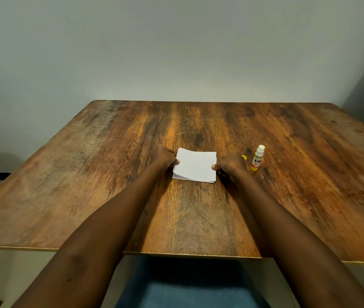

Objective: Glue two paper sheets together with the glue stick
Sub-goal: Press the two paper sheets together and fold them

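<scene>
Two small white paper sheets (pixel 195 165) lie stacked in the middle of the wooden table (pixel 88 174); the upper one is held slightly above the lower, whose edge shows at the front. My left hand (pixel 164 157) pinches the upper sheet's left edge. My right hand (pixel 230 166) pinches its right edge. The glue stick (pixel 257 158), white with a yellow base, stands upright and uncapped just right of my right hand. Its yellow cap (pixel 244 157) peeks out behind that hand.
A pale wall rises behind the table's far edge. The near table edge (pixel 176 253) runs across below my forearms, with blue fabric under it. A dark object sits at the far right edge of view.
</scene>
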`<state>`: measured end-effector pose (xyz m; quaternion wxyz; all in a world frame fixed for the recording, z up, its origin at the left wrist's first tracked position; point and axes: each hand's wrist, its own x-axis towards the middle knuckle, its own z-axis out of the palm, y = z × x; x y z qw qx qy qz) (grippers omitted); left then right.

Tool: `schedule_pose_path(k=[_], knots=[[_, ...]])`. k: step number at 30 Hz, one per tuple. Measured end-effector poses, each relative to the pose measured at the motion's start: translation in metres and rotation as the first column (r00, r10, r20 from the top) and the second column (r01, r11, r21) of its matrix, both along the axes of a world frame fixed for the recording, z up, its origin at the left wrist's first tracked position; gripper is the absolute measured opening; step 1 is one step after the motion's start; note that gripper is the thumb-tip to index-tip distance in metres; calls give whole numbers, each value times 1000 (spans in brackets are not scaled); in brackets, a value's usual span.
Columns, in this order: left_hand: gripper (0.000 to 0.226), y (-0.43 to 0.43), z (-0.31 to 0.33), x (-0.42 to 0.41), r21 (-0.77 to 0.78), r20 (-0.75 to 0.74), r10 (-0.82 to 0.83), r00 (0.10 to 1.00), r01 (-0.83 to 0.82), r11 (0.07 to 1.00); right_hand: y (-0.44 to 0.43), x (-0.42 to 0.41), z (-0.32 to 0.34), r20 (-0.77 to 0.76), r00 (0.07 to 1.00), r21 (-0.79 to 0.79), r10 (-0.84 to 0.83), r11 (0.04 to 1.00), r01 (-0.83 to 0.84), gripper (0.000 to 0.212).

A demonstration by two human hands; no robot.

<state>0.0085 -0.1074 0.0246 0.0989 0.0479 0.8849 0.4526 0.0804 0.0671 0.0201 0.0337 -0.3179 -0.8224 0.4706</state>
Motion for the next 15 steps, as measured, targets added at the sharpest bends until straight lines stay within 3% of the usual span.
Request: schedule_pose_path(k=[15], knots=[[33, 1, -8, 1, -34, -32, 1, 999, -2, 999, -3, 4, 1, -1, 1000, 17, 6, 1000, -6, 29]])
